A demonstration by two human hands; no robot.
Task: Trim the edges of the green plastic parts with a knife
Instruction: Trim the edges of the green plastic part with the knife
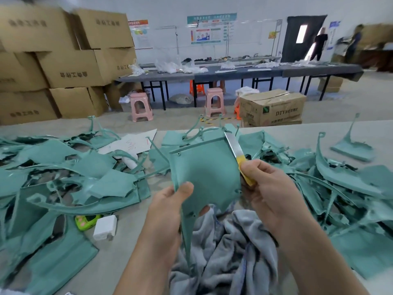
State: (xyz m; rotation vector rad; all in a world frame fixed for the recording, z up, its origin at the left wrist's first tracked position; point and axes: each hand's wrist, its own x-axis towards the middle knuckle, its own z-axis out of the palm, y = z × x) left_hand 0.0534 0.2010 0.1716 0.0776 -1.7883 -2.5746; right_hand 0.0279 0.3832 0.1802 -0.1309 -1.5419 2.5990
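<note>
Right now the green part [204, 173] is up in the air between your hands, over the near middle of the surface [119, 248], its face toward you and its long axis running from the near tail up to the far ribbed rim. Your left hand [168, 211] pinches its near left corner, thumb on the front face. Your right hand [268, 188] is curled round the yellow handle of the knife [239, 154], with the blade pointing up and far, slightly left, lying along the part's right edge. That edge is what the next stroke turns on: the blade's long axis runs nearly parallel with it, and I judge that the steel is touching or just beside it. The right hand is the nearer one to that edge; the left only steadies.

Under your wrists lies a grey cloth [229, 252]. Heaps of green parts [63, 184] spread left and right, with a white block [105, 227] near left.
</note>
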